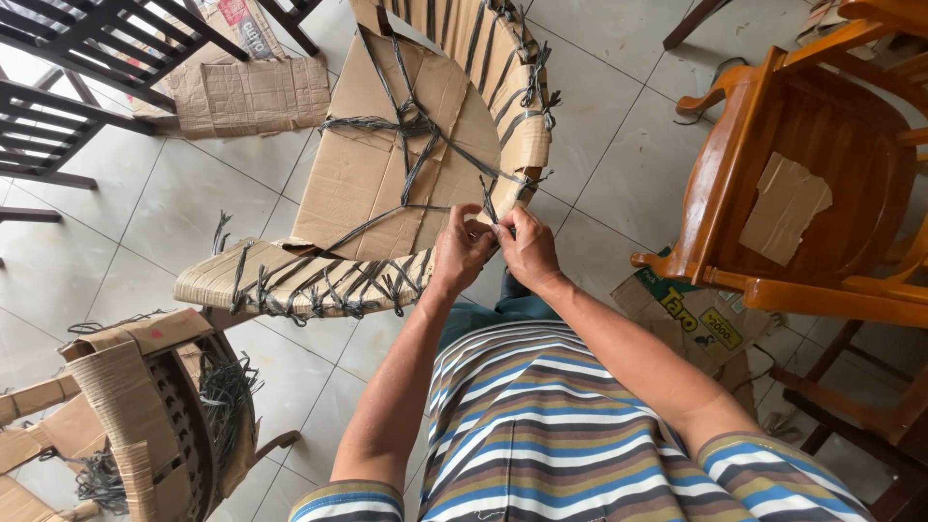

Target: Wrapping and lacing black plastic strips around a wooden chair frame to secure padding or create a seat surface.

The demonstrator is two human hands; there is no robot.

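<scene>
Arms outstretched, left hand (460, 247) and right hand (527, 246) meeting, fingers pinching a grey strap (488, 203) on the cardboard-wrapped chair (387, 164) at twelve o'clock.

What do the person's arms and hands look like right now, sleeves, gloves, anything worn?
Both hands, left hand and right hand, are bare: no gloves, and no rings or watch that I can make out. Forearms are uncovered too. The short sleeves belong to a striped shirt with horizontal bands of blue, white, brown and olive, ending above the elbows.
</scene>
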